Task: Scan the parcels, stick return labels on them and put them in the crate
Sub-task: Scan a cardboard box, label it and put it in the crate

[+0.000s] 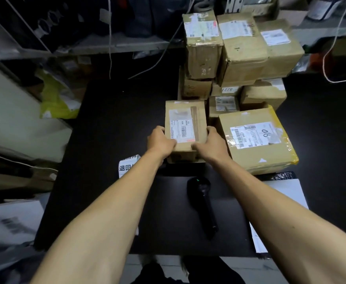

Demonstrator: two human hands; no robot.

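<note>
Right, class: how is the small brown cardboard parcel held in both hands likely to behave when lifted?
The small brown cardboard parcel probably stays stiff: its edges look square. Likely light, since left hand and right hand hold only its near corners. Flat sides suggest no rolling.

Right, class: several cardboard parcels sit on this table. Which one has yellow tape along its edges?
The large flat parcel at the right front, handwritten "90" on its label. The other parcels show plain brown cardboard, including the small parcel held by both hands.

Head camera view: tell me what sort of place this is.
Probably a parcel returns or warehouse packing station: stacked cardboard parcels with shipping labels, a handheld barcode scanner on the black table, and printed labels beside the small parcel both hands grip.
</note>
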